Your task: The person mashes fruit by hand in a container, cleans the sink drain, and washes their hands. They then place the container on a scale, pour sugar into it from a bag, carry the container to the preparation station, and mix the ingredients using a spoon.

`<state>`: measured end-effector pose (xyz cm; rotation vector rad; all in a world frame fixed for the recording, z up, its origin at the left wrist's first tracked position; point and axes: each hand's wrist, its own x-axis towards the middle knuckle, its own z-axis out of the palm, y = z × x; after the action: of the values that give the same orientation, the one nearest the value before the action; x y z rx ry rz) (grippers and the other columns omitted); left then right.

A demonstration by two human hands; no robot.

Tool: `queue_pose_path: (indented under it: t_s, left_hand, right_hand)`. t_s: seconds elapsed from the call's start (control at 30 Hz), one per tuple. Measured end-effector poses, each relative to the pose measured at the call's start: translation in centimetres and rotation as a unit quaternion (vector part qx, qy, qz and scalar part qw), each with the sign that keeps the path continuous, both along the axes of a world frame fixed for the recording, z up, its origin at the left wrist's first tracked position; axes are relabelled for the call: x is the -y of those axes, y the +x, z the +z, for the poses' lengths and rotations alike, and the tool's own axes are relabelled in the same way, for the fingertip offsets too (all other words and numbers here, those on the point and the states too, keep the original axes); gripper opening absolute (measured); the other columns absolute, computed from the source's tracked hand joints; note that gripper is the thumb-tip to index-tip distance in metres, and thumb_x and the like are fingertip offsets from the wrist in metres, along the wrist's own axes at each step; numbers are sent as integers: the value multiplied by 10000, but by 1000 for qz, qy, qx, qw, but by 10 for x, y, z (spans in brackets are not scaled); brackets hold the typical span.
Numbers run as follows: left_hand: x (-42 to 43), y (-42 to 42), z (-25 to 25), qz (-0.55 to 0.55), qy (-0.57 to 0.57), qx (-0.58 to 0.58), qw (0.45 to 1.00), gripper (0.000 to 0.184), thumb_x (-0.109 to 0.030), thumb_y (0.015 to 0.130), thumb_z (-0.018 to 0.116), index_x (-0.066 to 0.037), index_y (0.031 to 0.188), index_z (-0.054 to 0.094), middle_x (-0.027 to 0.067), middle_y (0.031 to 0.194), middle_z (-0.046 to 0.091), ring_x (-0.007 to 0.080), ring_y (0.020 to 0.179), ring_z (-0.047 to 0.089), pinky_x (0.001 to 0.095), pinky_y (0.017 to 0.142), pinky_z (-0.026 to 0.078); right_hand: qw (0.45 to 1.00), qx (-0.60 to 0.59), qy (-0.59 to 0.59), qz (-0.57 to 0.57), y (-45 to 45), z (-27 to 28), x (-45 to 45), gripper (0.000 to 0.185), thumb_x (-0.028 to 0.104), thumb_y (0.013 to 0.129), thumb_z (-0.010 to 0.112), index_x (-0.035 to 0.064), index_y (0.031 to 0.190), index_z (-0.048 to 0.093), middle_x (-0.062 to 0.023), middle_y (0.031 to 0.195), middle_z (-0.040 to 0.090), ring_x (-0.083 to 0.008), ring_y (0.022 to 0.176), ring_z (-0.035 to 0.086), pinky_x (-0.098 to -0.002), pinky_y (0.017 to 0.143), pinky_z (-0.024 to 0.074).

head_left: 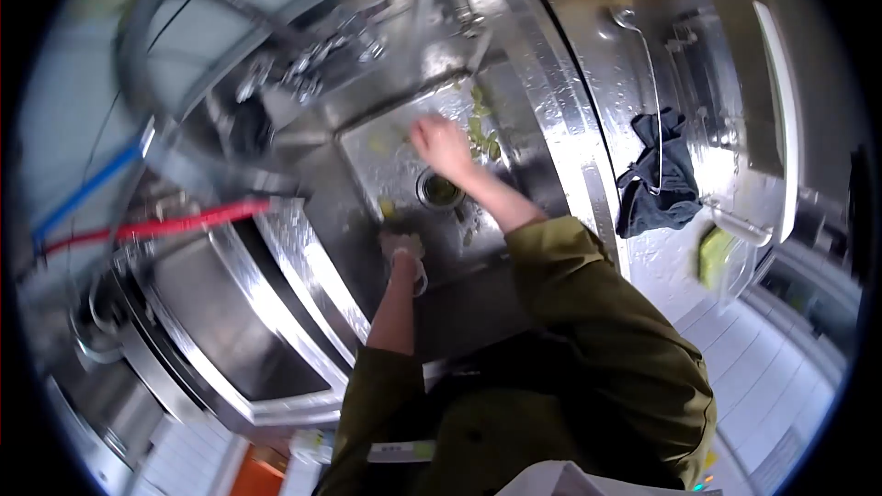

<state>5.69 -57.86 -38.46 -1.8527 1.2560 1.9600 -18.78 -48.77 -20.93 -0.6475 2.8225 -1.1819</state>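
Both of my hands are down inside a metal sink point(363, 165). My right hand point(443, 145) is closed above the sink floor, up and left of the round drain point(441, 190); whatever it may hold is hidden. Green and yellowish scraps point(481, 124) lie to the right of that hand, and a small yellow piece point(387, 208) lies on the left of the sink floor. My left hand point(401, 246) is low in the sink, below the yellow piece, blurred, with its fingers hard to make out. Something pale circles the left wrist.
Faucet fittings point(317, 64) line the sink's back edge. A red hose or handle point(184, 222) and a blue one point(87, 191) are at the left. On the right counter lie a dark cloth point(660, 186), a long-handled ladle point(654, 64) and a container with something green point(721, 257).
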Motion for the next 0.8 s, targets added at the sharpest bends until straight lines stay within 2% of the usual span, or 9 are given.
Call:
queue_pose_path:
  t_s: [0.03,0.1,0.23,0.37,0.47,0.57,0.67,0.7,0.8]
  left_hand:
    - [5,-10,2,-2,-15,1,1000,237,-246,797,428,-70,887,559,67,786,559,201,680,548,300,593,449]
    - [15,-29,1,-9,-42,-1,999,239,-248,799,428,-72,898,555,66,802,558,201,697,544,298,604,446]
    - [26,-58,-11,-48,-81,-31,995,244,-253,801,429,-75,918,547,65,833,555,199,730,535,294,626,439]
    - [10,-82,-21,-100,-87,-74,988,250,-258,804,429,-78,939,539,63,864,552,198,764,527,290,649,433]
    - [-21,-80,-30,-131,-68,-107,983,256,-262,805,429,-81,954,533,62,888,551,197,789,520,287,665,428]
    - [-53,-73,-26,-134,-33,-138,981,263,-265,807,429,-83,970,526,60,911,549,196,814,514,284,682,422]
    - [-39,-67,-30,-89,-32,-181,979,270,-269,809,430,-85,985,520,59,935,547,195,839,507,281,699,417]
    - [-20,-68,-38,-62,-62,-208,974,272,-270,810,430,-86,990,518,59,943,546,194,847,505,280,704,416]
    - [44,-93,-53,-168,-382,-211,884,250,-207,802,441,-62,992,513,64,938,547,183,838,506,269,697,419]
  right_hand:
    - [994,65,91,-8,13,-29,-18,289,174,693,566,32,941,530,-163,878,542,-330,890,501,-408,753,432]
    - [939,160,282,-117,18,-100,-37,418,199,679,570,69,1063,468,-180,1178,371,-320,1003,423,-405,817,384]
    - [935,-32,304,-182,-28,-148,-51,320,177,719,467,79,1024,483,-148,1104,408,-253,989,423,-379,809,361]
    - [917,40,315,-240,-16,-143,-46,216,179,707,498,90,903,495,-134,977,457,-271,898,445,-409,754,363]
    - [933,47,187,-303,46,-146,-44,200,162,701,517,86,885,497,-128,952,458,-285,882,449,-417,735,369]
    - [969,82,82,-216,82,-140,-30,210,141,672,566,78,867,520,-125,962,458,-307,900,456,-398,765,371]
    - [964,-25,61,-257,30,-130,-17,271,134,654,578,62,909,523,-149,1043,438,-303,952,446,-402,789,370]
    - [961,-41,61,-268,0,-130,-13,277,130,653,575,59,914,518,-155,1051,434,-302,960,442,-406,795,368]
    - [957,-57,95,-267,-71,-130,-9,268,135,656,567,65,906,504,-147,1046,436,-299,953,440,-403,782,376]
